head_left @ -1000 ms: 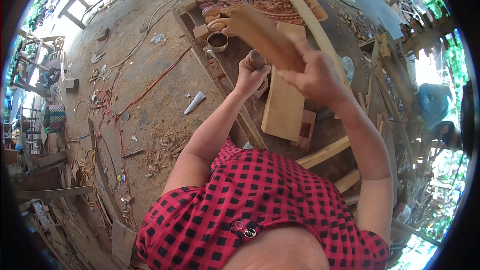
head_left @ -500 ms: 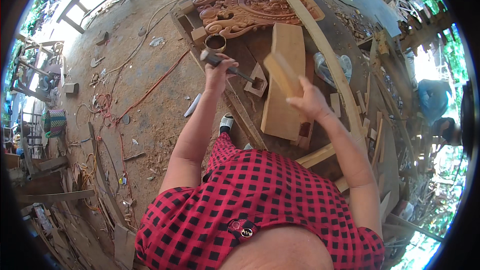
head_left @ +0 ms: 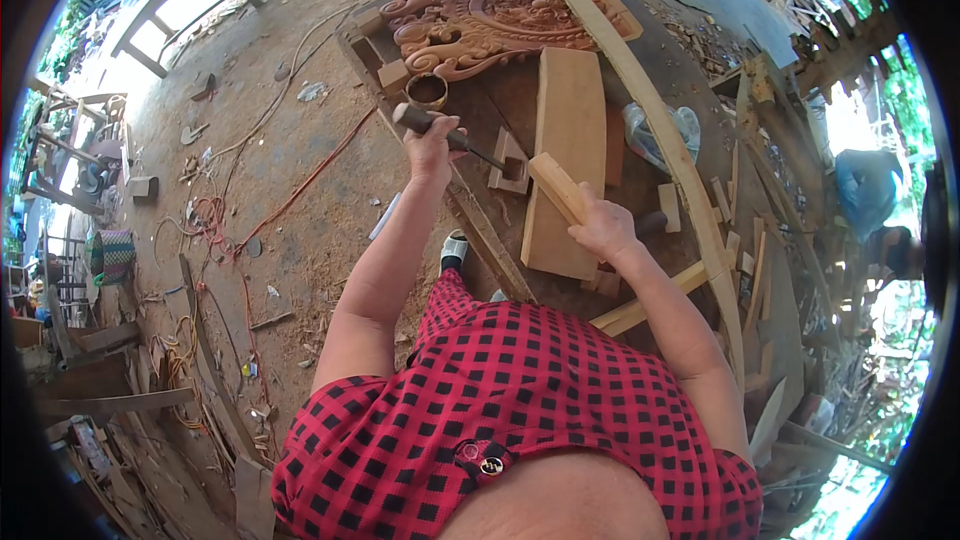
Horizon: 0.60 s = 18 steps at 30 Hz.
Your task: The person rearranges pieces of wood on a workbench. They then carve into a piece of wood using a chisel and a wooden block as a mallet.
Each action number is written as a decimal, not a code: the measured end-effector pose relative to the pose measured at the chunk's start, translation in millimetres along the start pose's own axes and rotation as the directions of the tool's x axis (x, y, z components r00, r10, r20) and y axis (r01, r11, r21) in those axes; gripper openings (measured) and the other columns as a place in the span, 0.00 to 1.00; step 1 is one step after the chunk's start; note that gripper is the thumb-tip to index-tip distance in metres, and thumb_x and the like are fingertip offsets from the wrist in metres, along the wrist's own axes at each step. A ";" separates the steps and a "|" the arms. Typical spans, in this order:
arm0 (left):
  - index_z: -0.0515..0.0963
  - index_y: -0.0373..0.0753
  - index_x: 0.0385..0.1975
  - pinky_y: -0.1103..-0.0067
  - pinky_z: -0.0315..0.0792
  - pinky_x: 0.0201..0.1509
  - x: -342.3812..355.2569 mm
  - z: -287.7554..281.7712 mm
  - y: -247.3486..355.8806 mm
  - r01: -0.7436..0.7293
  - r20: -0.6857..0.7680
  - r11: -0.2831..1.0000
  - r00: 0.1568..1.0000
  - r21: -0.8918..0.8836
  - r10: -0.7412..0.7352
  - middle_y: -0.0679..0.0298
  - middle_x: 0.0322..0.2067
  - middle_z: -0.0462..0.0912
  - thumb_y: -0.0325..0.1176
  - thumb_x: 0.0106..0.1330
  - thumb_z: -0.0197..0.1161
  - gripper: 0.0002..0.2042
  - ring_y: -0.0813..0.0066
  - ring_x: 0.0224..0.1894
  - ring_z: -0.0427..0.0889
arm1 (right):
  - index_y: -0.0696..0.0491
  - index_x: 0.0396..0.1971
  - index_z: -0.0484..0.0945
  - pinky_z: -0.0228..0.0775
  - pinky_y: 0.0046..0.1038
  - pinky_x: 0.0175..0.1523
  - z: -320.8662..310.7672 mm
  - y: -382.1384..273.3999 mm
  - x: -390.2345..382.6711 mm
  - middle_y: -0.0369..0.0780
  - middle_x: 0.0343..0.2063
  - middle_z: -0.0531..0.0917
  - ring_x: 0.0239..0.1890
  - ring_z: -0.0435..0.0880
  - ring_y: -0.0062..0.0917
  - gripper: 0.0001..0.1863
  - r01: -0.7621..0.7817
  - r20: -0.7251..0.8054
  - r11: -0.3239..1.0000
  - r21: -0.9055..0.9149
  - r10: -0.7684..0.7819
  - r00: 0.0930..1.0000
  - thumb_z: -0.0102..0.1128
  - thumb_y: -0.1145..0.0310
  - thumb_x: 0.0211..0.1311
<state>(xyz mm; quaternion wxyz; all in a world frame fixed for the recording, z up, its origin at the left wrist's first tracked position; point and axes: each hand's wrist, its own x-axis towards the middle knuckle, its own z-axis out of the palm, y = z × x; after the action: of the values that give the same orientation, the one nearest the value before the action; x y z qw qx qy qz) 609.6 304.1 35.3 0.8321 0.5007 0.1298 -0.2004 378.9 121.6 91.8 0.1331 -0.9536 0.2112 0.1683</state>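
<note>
My left hand [head_left: 432,152] is closed around the handle of a chisel [head_left: 412,118], whose thin metal shaft slants down to the right. The chisel's tip meets or lies close over a small light wooden block [head_left: 511,162] with a dark recess in it. Closed on one end of a thick light-wood bar [head_left: 557,185], my right hand [head_left: 606,231] is over a wide pale plank [head_left: 572,130]. The bar's free end points up and left, toward the small block, apart from the chisel handle.
A carved reddish-brown wood panel [head_left: 490,20] lies at the far side, with a round bowl [head_left: 428,90] nearer. A long curved wooden strip [head_left: 650,95] runs along the right, beside a clear plastic bag [head_left: 675,135]. Cords [head_left: 310,180] and wood scraps litter the floor.
My right hand and the wooden bar have come down toward me from a higher position. My left hand stays nearly in place on the chisel.
</note>
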 end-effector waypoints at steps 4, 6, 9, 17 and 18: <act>0.75 0.42 0.28 0.77 0.77 0.25 -4.3 18.3 1.5 -0.193 0.312 0.955 0.943 0.226 0.117 0.66 0.27 0.80 0.25 0.55 0.66 0.06 0.74 0.31 0.83 | 0.54 0.61 0.59 0.75 0.42 0.46 9.6 4.6 -4.2 0.52 0.35 0.83 0.40 0.83 0.45 0.40 0.001 -0.038 0.999 0.037 0.001 0.999 0.64 0.57 0.47; 0.76 0.42 0.27 0.83 0.72 0.28 -8.2 29.2 2.4 -0.319 0.486 0.900 0.862 0.297 0.145 0.70 0.25 0.80 0.25 0.53 0.67 0.06 0.81 0.28 0.79 | 0.53 0.61 0.60 0.74 0.42 0.47 8.7 2.3 -6.8 0.52 0.35 0.83 0.40 0.83 0.45 0.40 -0.033 -0.024 0.998 0.061 0.034 0.999 0.65 0.57 0.47; 0.77 0.41 0.28 0.82 0.73 0.32 -19.1 40.1 6.2 -0.362 0.579 0.877 0.806 0.316 0.124 0.69 0.25 0.79 0.23 0.52 0.66 0.06 0.82 0.29 0.79 | 0.53 0.61 0.60 0.74 0.42 0.47 5.0 4.2 -8.1 0.52 0.36 0.83 0.41 0.83 0.46 0.41 0.025 -0.036 0.995 0.095 -0.022 0.999 0.66 0.55 0.47; 0.76 0.38 0.23 0.84 0.66 0.27 -46.4 53.8 23.5 -0.348 0.465 0.927 0.850 0.143 0.247 0.74 0.20 0.74 0.20 0.53 0.65 0.06 0.87 0.22 0.71 | 0.57 0.59 0.65 0.72 0.36 0.52 18.9 31.4 -23.2 0.53 0.40 0.82 0.47 0.82 0.42 0.40 0.080 -0.142 0.865 0.495 -0.010 0.990 0.70 0.56 0.45; 0.76 0.38 0.24 0.84 0.66 0.28 -47.9 52.3 23.7 -0.380 0.487 0.899 0.841 0.219 0.237 0.74 0.20 0.74 0.22 0.54 0.66 0.05 0.87 0.23 0.71 | 0.59 0.58 0.66 0.72 0.34 0.53 17.3 29.1 -24.9 0.51 0.42 0.82 0.48 0.82 0.39 0.39 0.132 -0.211 0.788 0.601 -0.003 0.978 0.71 0.59 0.45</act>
<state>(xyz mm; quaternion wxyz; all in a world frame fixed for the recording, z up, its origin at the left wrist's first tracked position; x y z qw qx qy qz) 579.0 277.4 98.1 0.7727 0.5780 -0.1815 -0.1895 340.0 110.7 80.1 0.4188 -0.8779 0.2320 -0.0100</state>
